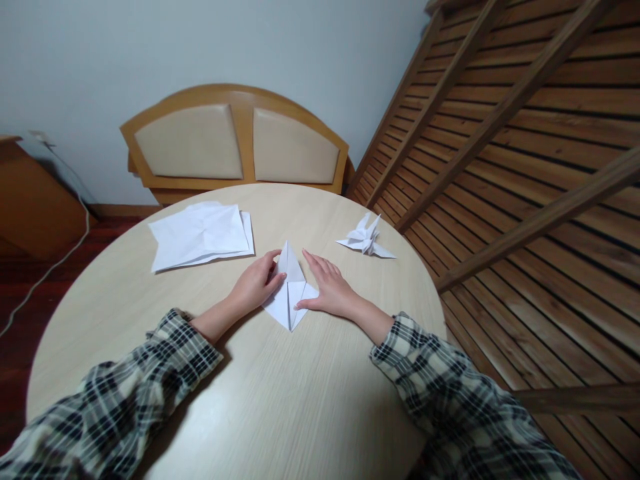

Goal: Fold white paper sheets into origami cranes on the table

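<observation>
A white sheet of origami paper [296,293], folded into a kite-like diamond with a center crease, lies on the table in front of me. My left hand [257,280] holds its left edge, thumb on top and the fingers curled along the side. On the other side my right hand [329,285] is open, fingers stretched forward and apart from the thumb. That thumb touches the lower right flap. Parts of the paper's left edge are hidden by my left hand.
A stack of creased white paper sheets [203,237] lies at the back left of the round table [240,400]. A folded paper crane [367,238] sits at the back right. Beyond the table stands a padded wooden headboard [247,133]; a slatted wooden panel [525,200] is on the right.
</observation>
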Demonstrator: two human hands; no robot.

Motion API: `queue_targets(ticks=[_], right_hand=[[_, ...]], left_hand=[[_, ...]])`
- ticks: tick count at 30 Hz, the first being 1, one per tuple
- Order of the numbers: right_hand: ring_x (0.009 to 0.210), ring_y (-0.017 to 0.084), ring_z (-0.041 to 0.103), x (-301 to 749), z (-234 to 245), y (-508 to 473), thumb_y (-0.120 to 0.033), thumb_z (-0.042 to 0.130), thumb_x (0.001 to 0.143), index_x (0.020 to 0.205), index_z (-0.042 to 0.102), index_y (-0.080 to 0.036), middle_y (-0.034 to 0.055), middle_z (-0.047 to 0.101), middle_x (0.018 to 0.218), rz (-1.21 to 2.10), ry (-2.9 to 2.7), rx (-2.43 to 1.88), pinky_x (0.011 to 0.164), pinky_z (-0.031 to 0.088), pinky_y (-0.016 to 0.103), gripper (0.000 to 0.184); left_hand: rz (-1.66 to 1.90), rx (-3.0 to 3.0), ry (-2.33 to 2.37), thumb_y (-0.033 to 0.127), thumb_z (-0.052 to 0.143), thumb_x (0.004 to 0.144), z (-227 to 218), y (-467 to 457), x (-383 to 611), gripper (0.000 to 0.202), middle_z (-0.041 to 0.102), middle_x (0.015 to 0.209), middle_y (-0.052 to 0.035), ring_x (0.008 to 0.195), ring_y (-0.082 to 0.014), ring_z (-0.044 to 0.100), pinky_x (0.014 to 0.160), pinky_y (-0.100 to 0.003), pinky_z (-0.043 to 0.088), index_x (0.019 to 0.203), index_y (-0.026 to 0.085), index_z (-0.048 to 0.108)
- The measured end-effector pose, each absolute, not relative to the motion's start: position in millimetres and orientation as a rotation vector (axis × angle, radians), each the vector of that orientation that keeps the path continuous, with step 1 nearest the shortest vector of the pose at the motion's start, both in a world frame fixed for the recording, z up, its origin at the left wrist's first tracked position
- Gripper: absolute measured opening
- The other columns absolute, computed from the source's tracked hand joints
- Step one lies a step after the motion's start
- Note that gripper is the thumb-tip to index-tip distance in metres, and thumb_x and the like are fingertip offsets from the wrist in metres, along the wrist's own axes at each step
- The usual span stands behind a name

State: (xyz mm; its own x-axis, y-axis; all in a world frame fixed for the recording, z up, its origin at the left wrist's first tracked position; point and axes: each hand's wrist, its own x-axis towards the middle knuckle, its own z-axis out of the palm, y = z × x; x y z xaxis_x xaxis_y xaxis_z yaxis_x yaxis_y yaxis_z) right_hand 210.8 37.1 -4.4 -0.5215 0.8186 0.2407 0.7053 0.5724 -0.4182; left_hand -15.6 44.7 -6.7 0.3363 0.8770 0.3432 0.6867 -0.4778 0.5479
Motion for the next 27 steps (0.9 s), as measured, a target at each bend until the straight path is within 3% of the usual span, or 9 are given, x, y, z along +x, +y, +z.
queue_targets(ticks=[3, 7, 13, 20, 27], right_hand=[[0.148, 0.032, 0.025, 212.2, -2.9, 36.0, -0.054, 0.082, 0.068, 0.16, 0.006, -0.027, 0.0156, 0.023, 0.162, 0.273, -2.425, -1.139, 0.119, 0.023, 0.054, 0.122], [0.151, 0.03, 0.02, 213.3, -1.3, 35.8, -0.052, 0.077, 0.076, 0.158, 0.02, -0.026, 0.014, 0.022, 0.163, 0.174, -2.532, -1.036, 0.121, 0.021, 0.054, 0.103], [0.153, 0.027, 0.016, 213.1, -1.3, 36.1, -0.057, 0.066, 0.085, 0.154, 0.032, -0.024, 0.0095, 0.029, 0.162, 0.193, -2.667, -1.038, 0.123, 0.013, 0.054, 0.084], [0.153, 0.027, 0.015, 213.5, 2.0, 34.8, -0.06, 0.056, 0.09, 0.153, 0.036, -0.025, 0.008, 0.031, 0.161, 0.311, -2.729, -1.067, 0.123, 0.009, 0.057, 0.074], [0.153, 0.027, 0.016, 212.9, 4.4, 29.3, -0.056, 0.045, 0.098, 0.153, 0.036, -0.026, 0.0064, 0.032, 0.161, 0.374, -2.748, -1.098, 0.122, 0.008, 0.059, 0.063]], left_hand=[[0.934, 2.29, 1.384, 0.026, 0.054, 0.09, -11.5, 46.8, -16.5, 0.065, 0.062, 0.087, -0.0052, 0.079, -0.0219, 0.059, 0.073, -0.037, 0.05, 0.149, 0.014, 0.028], [1.022, 2.381, 1.356, 0.023, 0.058, 0.088, -17.7, 50.0, -18.0, 0.071, 0.061, 0.112, -0.0123, 0.096, -0.0248, 0.061, 0.087, -0.044, 0.051, 0.151, 0.018, 0.026], [1.029, 2.539, 1.376, 0.02, 0.058, 0.089, -20.6, 50.9, -19.2, 0.061, 0.054, 0.125, -0.0155, 0.116, -0.0304, 0.055, 0.097, -0.05, 0.05, 0.145, 0.02, 0.036], [0.978, 2.657, 1.29, 0.019, 0.053, 0.093, -22.7, 52.8, -19.2, 0.029, 0.061, 0.122, -0.0145, 0.113, -0.0285, 0.059, 0.098, -0.048, 0.051, 0.122, 0.017, 0.055], [0.82, 2.726, 1.258, 0.019, 0.046, 0.097, -24.5, 54.8, -18.8, 0.027, 0.068, 0.122, -0.0144, 0.119, -0.0275, 0.059, 0.104, -0.049, 0.048, 0.12, 0.015, 0.06]])
